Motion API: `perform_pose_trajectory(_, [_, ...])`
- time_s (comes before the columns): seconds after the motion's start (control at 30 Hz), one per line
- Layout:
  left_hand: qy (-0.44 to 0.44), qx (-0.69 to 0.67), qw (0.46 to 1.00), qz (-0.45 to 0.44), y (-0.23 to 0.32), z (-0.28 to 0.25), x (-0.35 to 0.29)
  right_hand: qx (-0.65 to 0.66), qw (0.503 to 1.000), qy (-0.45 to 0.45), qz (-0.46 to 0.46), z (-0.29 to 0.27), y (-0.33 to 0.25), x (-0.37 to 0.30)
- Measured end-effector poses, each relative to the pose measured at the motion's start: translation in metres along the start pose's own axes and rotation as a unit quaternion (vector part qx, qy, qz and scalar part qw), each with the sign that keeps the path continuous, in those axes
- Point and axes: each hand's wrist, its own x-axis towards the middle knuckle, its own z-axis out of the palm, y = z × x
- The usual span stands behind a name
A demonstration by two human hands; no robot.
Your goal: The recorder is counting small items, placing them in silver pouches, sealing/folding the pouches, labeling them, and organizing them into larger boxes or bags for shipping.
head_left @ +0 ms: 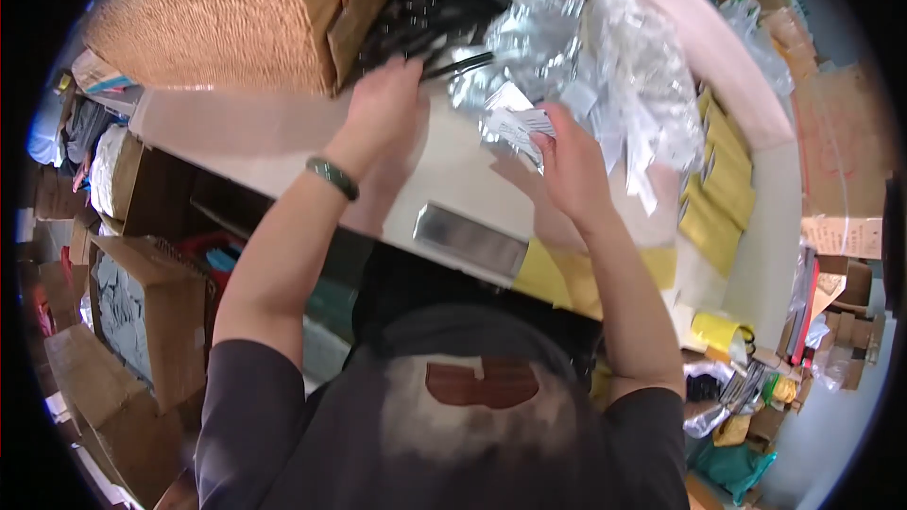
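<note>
Printed white slips (pixel 518 127) are held over the middle of the tabletop (pixel 453 156), with the right hand (pixel 573 170) clamped on their right end between thumb and fingers. Just beyond them, a heap of silvery plastic bags (pixel 539 19) is spread, and it is joined on the right by a pile of clear plastic wrap (pixel 647 66). The left hand (pixel 383 104) is placed at the near edge of a heap of black strips (pixel 430 5); its fingertips are blurred, and it cannot be told whether the grip there is closed on anything. One black strip is seen sticking out to the right, near those fingertips. A dark green bangle (pixel 333 178) is worn on the left wrist.

On the far left, the tabletop is taken up by a large cardboard box (pixel 217 33), by whose right side the black strips are heaped. At the near edge, a grey rectangular plate (pixel 470 238) is set, with a yellow sheet (pixel 556 276) placed directly to its right. Farther right, yellow packets (pixel 720 198) are laid in a row along the pale raised border (pixel 770 189).
</note>
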Motion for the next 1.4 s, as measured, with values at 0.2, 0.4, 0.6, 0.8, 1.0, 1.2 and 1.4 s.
perform_pose_trajectory(0.2, [-0.013, -0.021, 0.999, -0.035, 0.016, 0.003, -0.002, -0.156, 0.971, -0.146, -0.103, 0.034, -0.013, -0.096])
perform_pose_trajectory(0.4, [-0.034, -0.005, 0.996, -0.082, 0.028, -0.005, -0.012, -0.030, 0.974, -0.015, -0.222, 0.049, -0.006, -0.119])
perform_pose_trajectory(0.6, [0.237, 0.044, 0.965, 0.103, -0.001, 0.002, -0.018, 0.002, 0.981, 0.051, -0.188, 0.055, -0.007, -0.111])
perform_pose_trajectory(0.8, [0.043, -0.215, 0.971, -0.093, 0.088, -0.012, -0.118, 0.001, 0.964, -0.003, -0.267, 0.048, 0.015, -0.114])
perform_pose_trajectory(1.0, [0.080, -0.237, 0.968, -0.015, 0.105, 0.008, -0.140, 0.000, 0.955, -0.022, -0.294, 0.055, 0.011, -0.112])
perform_pose_trajectory(1.2, [0.057, -0.371, 0.914, -0.154, 0.092, -0.012, -0.146, 0.060, 0.989, 0.060, -0.124, 0.052, 0.010, -0.109])
perform_pose_trajectory(1.4, [-0.126, -0.177, 0.966, 0.139, 0.083, -0.034, -0.115, -0.005, 0.985, -0.076, -0.155, 0.005, 0.036, -0.127])
